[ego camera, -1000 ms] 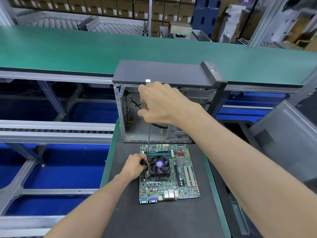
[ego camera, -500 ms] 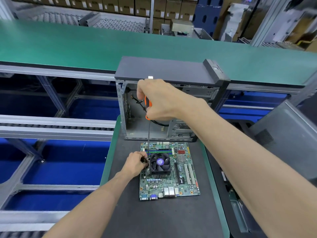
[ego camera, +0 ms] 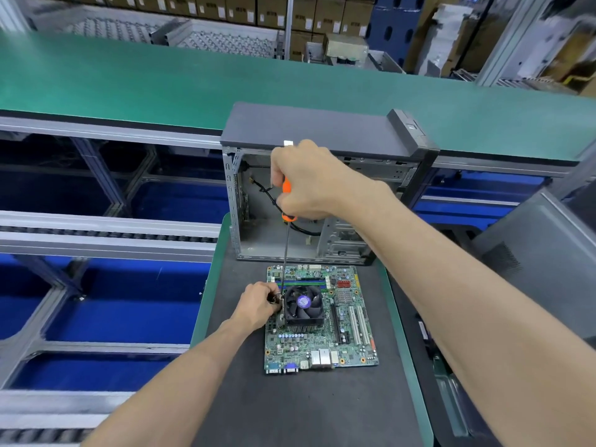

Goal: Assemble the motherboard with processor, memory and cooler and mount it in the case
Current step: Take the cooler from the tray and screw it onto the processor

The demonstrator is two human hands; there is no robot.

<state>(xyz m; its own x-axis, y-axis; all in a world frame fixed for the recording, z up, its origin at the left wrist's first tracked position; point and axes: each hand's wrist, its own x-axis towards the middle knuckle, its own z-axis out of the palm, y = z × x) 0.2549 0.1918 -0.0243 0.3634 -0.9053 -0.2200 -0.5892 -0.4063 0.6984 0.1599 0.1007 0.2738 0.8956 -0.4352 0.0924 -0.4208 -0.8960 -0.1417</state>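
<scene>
Counter (ego camera: 322, 411): dark mat lying between conveyor lines.
Motherboard (ego camera: 351, 346): lying flat mid-counter, fan cooler (ego camera: 304, 306) sitting on it.
Screwdriver (ego camera: 285, 253): standing upright, tip meeting the cooler's left edge.
Right hand (ego camera: 309, 182): gripping the orange handle.
Left hand (ego camera: 258, 306): pinching at the tip.
Case (ego camera: 322, 195): standing open just behind.

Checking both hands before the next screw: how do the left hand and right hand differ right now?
The right hand is raised in front of the open case, gripping the screwdriver by its orange handle; the left hand is low on the motherboard, steadying the shaft's tip beside the cooler. What the left fingers pinch is too small to tell. Both work the same screwdriver.
</scene>
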